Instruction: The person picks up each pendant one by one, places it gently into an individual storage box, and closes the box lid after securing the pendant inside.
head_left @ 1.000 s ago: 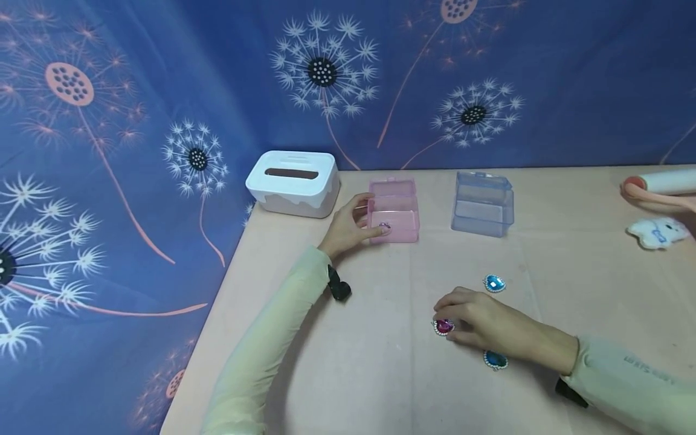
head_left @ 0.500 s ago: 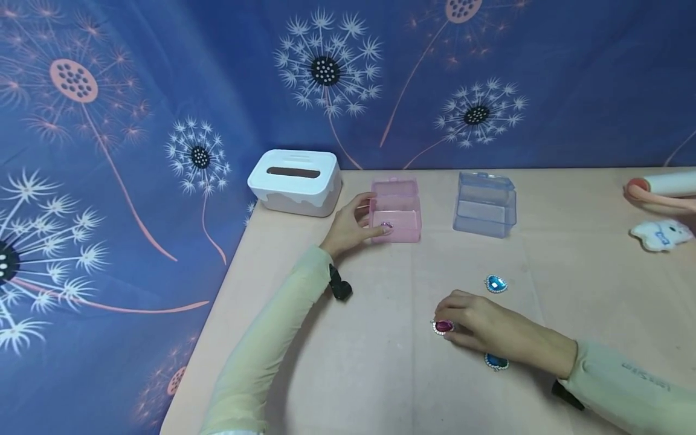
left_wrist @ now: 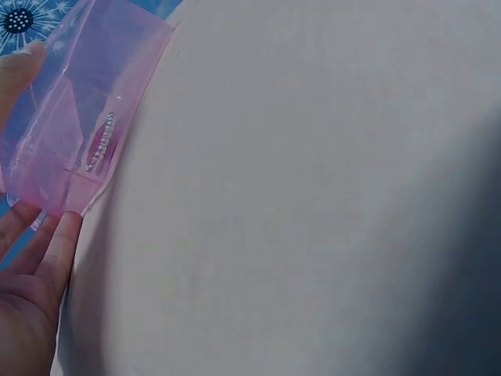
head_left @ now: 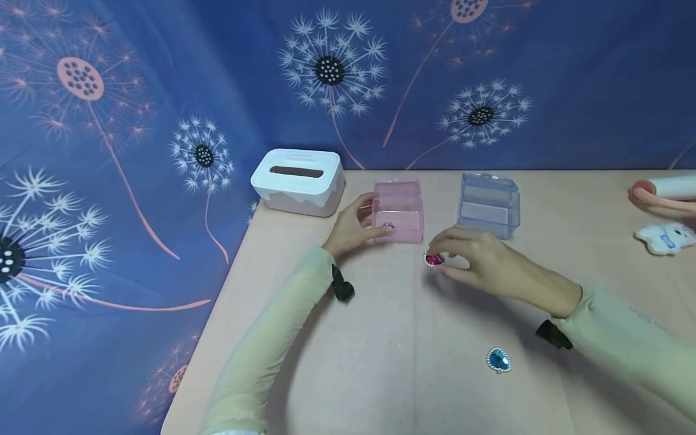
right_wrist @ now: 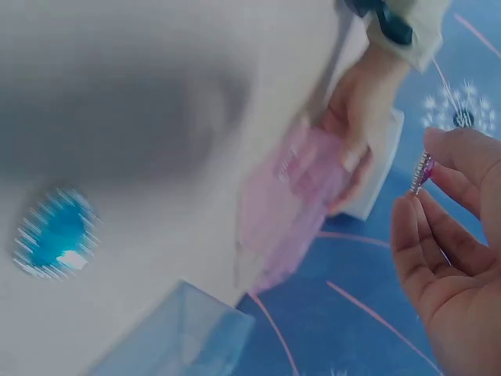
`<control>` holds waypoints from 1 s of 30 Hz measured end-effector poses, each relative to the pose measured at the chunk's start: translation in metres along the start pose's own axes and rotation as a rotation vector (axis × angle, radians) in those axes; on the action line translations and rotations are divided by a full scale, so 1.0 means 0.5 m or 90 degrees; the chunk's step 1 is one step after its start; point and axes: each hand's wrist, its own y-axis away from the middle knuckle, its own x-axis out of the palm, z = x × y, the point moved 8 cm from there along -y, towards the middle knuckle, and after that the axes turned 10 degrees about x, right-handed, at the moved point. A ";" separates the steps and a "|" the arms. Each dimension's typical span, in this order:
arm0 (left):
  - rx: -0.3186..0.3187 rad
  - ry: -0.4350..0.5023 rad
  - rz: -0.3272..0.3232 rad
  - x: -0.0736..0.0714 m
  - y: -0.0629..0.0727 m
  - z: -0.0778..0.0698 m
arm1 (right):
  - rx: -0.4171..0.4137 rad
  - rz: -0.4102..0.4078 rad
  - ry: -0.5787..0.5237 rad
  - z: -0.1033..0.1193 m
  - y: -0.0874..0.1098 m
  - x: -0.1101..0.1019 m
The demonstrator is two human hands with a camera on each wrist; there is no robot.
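Note:
My left hand (head_left: 350,228) steadies an open pink see-through plastic box (head_left: 408,226), thumb at its front and fingers along its left side. A jewel with a beaded silver rim (left_wrist: 102,142) lies in that box. Between thumb and fingertips, my right hand (head_left: 481,260) pinches a magenta gem (head_left: 434,260) edged with small clear stones, raised over the table just right of the pink box. In the right wrist view the gem (right_wrist: 423,172) is seen edge-on. A blue teardrop gem (head_left: 498,360) lies on the table below the right forearm.
Behind the right hand stands an open blue see-through box (head_left: 489,202), partly covered by it. A white tissue box (head_left: 298,178) is left of the pink box. At far right are a white roller with a pink handle (head_left: 663,188) and a small white plush-like thing (head_left: 664,238).
My right hand has lifted the magenta gem and carried it away from me, towards the boxes; it now hides the farther blue gem in the head view. The left hand stays at the pink box.

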 end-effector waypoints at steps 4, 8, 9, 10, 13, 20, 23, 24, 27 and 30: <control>0.000 -0.006 0.000 0.000 -0.001 -0.002 | 0.024 -0.001 0.002 -0.025 -0.055 -0.010; 0.001 0.000 0.000 0.000 0.000 -0.004 | 0.047 0.022 0.029 -0.054 -0.100 0.005; 0.001 0.002 0.000 0.000 0.001 -0.004 | 0.053 0.032 0.031 -0.063 -0.111 0.012; 0.002 0.004 0.001 0.000 0.001 -0.004 | 0.059 0.041 0.034 -0.072 -0.120 0.019; 0.002 0.006 0.003 0.000 0.003 -0.003 | 0.080 0.072 0.031 -0.099 -0.147 0.043; -0.003 0.014 0.004 0.001 0.005 0.001 | 0.126 0.154 0.042 -0.156 -0.183 0.103; -0.005 0.018 0.009 0.005 0.006 -0.002 | 0.144 0.172 0.050 -0.172 -0.186 0.121; -0.005 0.019 0.010 0.007 0.006 -0.002 | 0.149 0.176 0.052 -0.175 -0.186 0.125; -0.007 0.017 0.012 0.007 0.006 -0.005 | 0.148 0.190 0.058 -0.180 -0.187 0.136; -0.013 0.016 0.014 0.005 0.009 -0.017 | 0.137 0.203 0.062 -0.182 -0.187 0.147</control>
